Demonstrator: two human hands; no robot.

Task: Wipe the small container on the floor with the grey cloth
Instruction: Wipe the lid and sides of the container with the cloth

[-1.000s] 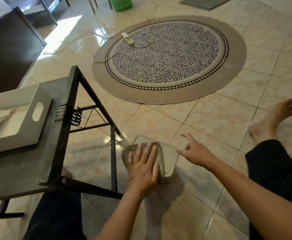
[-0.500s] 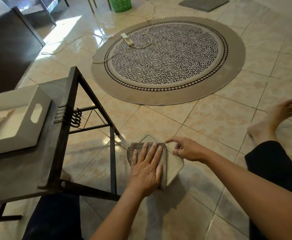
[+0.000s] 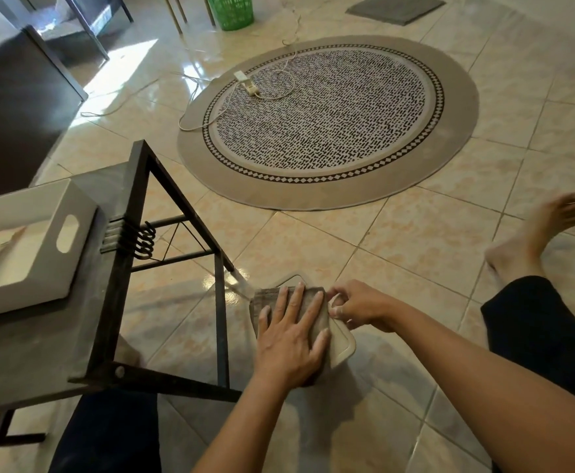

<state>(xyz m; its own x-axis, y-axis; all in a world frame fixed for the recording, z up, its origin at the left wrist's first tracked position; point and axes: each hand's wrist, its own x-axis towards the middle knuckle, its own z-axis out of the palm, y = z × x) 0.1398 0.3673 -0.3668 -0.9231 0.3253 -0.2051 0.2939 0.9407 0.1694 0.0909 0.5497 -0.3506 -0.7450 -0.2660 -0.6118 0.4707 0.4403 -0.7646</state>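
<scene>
A small cream container [image 3: 343,343], flat with rounded corners, lies on the tiled floor beside the low table's leg. A folded grey cloth [image 3: 265,299] covers most of its top. My left hand [image 3: 291,334] lies flat on the cloth with fingers spread, pressing it onto the container. My right hand [image 3: 359,306] pinches the container's right edge with thumb and fingers curled. Only the container's far corner and its near right corner show; the rest is hidden under cloth and hands.
A low black-framed table [image 3: 40,343] stands at left with a white tray [image 3: 71,240] on it. A round patterned rug [image 3: 327,124] with a power strip [image 3: 247,84] and cable lies ahead. My bare foot [image 3: 535,233] and dark-trousered leg are at right.
My right hand came in from hovering open and closed on the container's right edge. The left hand and cloth slid slightly right across the container's top.
</scene>
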